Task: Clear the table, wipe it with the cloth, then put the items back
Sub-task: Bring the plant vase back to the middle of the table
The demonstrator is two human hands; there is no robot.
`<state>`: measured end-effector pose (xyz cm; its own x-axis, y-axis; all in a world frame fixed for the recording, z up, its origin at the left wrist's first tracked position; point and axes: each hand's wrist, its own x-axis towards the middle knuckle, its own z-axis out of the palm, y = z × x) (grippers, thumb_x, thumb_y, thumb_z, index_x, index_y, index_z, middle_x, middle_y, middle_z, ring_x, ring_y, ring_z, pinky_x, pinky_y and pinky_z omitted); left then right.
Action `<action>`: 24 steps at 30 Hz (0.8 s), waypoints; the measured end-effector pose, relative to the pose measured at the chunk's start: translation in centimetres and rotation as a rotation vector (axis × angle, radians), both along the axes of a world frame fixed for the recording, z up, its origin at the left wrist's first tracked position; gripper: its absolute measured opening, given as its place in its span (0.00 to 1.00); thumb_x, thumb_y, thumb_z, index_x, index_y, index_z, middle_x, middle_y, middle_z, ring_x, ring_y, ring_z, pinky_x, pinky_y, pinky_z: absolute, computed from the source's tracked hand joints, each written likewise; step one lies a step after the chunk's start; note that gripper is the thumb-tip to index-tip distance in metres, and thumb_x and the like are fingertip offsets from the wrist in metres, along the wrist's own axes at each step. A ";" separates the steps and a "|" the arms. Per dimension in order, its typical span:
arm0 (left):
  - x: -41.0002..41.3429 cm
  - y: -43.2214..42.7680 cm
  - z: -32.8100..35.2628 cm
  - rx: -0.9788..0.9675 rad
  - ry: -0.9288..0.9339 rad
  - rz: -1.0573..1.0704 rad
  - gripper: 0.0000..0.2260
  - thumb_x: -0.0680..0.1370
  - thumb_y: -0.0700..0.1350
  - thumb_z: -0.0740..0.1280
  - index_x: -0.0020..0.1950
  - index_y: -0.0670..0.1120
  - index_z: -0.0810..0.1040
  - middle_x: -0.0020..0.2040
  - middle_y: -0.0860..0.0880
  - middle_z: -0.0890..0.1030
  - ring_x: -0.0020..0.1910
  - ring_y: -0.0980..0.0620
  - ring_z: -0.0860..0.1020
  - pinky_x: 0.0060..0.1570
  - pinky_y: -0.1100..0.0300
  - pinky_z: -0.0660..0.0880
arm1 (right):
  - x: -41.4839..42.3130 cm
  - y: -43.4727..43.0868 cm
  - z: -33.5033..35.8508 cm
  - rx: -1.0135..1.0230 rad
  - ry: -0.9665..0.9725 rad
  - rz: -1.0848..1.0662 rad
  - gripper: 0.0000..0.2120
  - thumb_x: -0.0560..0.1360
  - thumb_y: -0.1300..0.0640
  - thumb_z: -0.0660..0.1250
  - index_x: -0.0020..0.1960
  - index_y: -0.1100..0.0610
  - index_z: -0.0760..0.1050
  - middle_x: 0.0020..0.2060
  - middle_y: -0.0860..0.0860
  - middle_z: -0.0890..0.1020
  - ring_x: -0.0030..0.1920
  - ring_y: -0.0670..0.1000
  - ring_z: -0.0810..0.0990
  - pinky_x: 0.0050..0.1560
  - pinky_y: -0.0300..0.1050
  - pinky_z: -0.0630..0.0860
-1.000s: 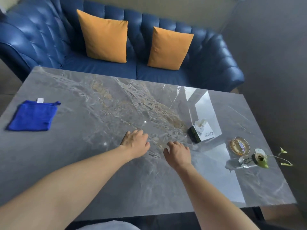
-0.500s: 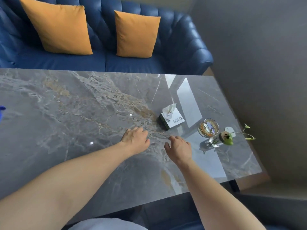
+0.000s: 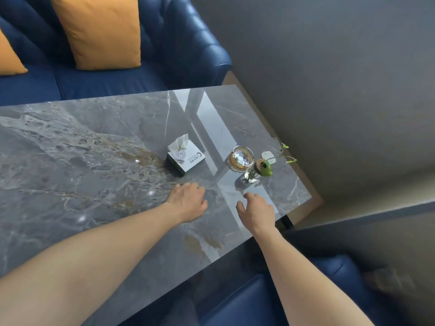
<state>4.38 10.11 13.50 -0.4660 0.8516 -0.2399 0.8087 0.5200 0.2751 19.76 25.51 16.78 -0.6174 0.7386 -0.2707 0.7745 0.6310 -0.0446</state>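
Note:
A grey marble table fills the view. Near its right end stand a black-and-white tissue box, a glass ashtray with a gold rim and a small glass vase with a green sprig. My left hand rests palm down just in front of the tissue box, holding nothing. My right hand hovers with fingers apart, a short way in front of the vase, also holding nothing. The blue cloth is out of view.
A blue tufted sofa with orange cushions runs along the table's far side. A grey wall stands close to the table's right end. A blue seat lies below the near edge.
The view has swung right, so the blue cloth has left the frame. Both hands have moved right along the table, closer to the tissue box, ashtray and vase.

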 end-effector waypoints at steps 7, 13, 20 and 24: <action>1.5 5.5 -1.4 -0.035 0.004 0.024 0.16 0.80 0.55 0.56 0.56 0.45 0.74 0.56 0.43 0.77 0.58 0.42 0.75 0.57 0.45 0.71 | 1.4 7.1 -1.0 -0.004 0.044 -0.034 0.20 0.81 0.44 0.57 0.65 0.54 0.75 0.60 0.53 0.81 0.60 0.57 0.78 0.61 0.56 0.71; 2.6 10.5 -3.0 -0.081 -0.012 0.128 0.15 0.79 0.55 0.56 0.56 0.46 0.73 0.55 0.44 0.77 0.57 0.42 0.76 0.55 0.47 0.71 | 1.0 13.4 -1.5 0.024 0.154 -0.037 0.20 0.80 0.41 0.59 0.61 0.55 0.74 0.55 0.52 0.81 0.54 0.56 0.79 0.55 0.55 0.74; 3.6 13.8 -6.5 -0.224 -0.006 0.299 0.25 0.79 0.62 0.57 0.68 0.47 0.70 0.68 0.44 0.71 0.71 0.43 0.66 0.65 0.41 0.69 | -1.4 18.7 -2.3 -0.027 0.239 -0.011 0.32 0.76 0.34 0.65 0.70 0.55 0.69 0.63 0.52 0.78 0.62 0.56 0.78 0.57 0.55 0.75; 4.1 13.1 -8.9 -0.294 -0.053 0.402 0.41 0.76 0.71 0.57 0.80 0.48 0.52 0.82 0.43 0.50 0.81 0.42 0.46 0.71 0.31 0.58 | -3.1 19.5 -3.8 -0.095 0.279 -0.007 0.30 0.72 0.33 0.69 0.63 0.54 0.70 0.56 0.51 0.78 0.56 0.56 0.79 0.52 0.56 0.78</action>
<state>8.51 23.25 4.57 -0.7242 0.5004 -0.4745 0.5175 0.8491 0.1055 16.69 44.97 12.94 -0.6726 0.7226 -0.1593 0.7284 0.6087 -0.3144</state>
